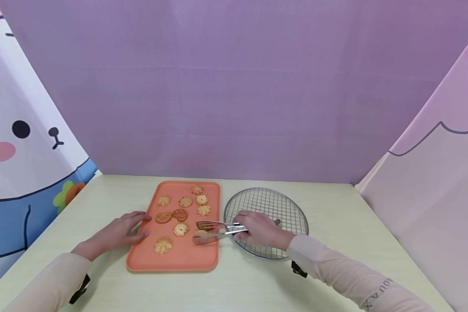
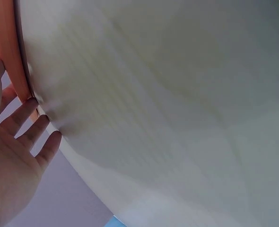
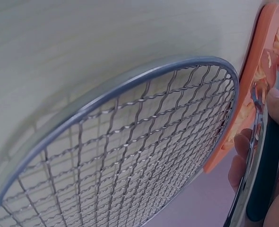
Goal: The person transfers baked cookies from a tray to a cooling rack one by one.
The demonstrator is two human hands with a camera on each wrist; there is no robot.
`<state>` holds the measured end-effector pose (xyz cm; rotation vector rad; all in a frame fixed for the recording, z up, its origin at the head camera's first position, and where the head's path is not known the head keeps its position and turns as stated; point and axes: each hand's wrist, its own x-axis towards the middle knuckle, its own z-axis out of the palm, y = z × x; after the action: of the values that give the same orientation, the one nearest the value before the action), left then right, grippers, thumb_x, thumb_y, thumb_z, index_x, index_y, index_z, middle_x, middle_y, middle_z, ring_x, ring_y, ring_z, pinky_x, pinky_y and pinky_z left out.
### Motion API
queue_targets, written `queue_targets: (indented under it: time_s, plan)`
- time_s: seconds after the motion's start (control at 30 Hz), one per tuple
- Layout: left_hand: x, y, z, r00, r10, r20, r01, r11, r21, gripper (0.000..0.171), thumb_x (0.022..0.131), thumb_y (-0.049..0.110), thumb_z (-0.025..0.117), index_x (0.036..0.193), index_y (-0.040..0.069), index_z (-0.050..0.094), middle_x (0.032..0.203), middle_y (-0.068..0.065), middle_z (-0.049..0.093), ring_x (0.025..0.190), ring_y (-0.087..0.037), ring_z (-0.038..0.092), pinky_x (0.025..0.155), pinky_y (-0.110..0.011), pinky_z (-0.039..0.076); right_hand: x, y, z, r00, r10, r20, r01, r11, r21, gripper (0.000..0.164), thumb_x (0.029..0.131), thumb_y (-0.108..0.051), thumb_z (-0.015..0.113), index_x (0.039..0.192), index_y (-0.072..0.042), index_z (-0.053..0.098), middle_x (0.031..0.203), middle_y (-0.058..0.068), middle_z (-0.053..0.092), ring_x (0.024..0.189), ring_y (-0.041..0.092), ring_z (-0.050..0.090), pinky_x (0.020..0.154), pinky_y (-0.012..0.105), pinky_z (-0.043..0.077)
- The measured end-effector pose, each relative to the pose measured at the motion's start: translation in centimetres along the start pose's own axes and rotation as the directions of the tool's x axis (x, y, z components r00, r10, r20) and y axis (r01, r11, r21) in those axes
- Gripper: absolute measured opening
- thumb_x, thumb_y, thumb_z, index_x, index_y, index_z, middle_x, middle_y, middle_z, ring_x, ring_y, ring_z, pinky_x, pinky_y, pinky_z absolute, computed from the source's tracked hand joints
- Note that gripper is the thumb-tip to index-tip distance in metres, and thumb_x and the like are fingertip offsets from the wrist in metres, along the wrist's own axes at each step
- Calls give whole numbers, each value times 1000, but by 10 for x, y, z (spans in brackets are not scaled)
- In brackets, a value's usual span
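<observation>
Right hand [image 1: 260, 229] grips metal tongs [image 1: 208, 239] at a likely brittle cookie [image 1: 201, 233], best pinched at its rim, while left hand [image 1: 118, 232], relaxed, touches the orange tray [image 1: 179, 262].

On the table [image 1: 335, 225], the tray [image 1: 187, 262], cookies [image 1: 163, 245] on it, lies left of the rack [image 1: 265, 199], the left hand [image 1: 117, 232] at the tray's left edge, the tongs [image 1: 234, 232] extending from the right hand [image 1: 260, 229] above the rack across the tray's right edge.
</observation>
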<state>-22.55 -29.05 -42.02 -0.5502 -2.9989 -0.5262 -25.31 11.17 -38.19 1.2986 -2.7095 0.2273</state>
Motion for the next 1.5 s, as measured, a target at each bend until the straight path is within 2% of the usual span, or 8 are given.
queue_targets:
  time_s: [0.37,0.87,1.3,1.5]
  plan:
    - [0,1,0,1000,-1,1,1,1000,-1,55,81,47,63,120,8,57,128,-20,51,118,-42,46,92,-58,41,0,0,1,1000,18,14,-18,999,37,24,81,-33,67,96,-14,64,83,-6,59,62,0,45,51,12,40]
    - [0,2,-1,1000,-10,13,10,1000,-3,54,82,46,62,121,9,56,129,-20,50,119,-42,45,92,-59,40,0,1,1,1000,3,-13,-3,999,48,20,82,-30,67,92,-13,64,82,-6,59,61,0,44,50,12,40]
    - [-1,1,0,1000,-1,1,1,1000,5,54,82,47,62,120,9,56,129,-20,50,119,-42,45,92,-59,40,-1,0,5,999,5,-33,-4,1000,20,29,79,-35,69,98,-13,65,83,-5,60,61,0,43,50,13,39]
    - [-1,1,0,1000,5,-3,-5,1000,6,54,82,47,62,120,8,56,128,-20,50,118,-42,45,92,-59,41,1,-2,7,999,20,-32,-19,999,36,26,80,-35,68,93,-13,64,81,-4,60,58,1,41,48,12,38]
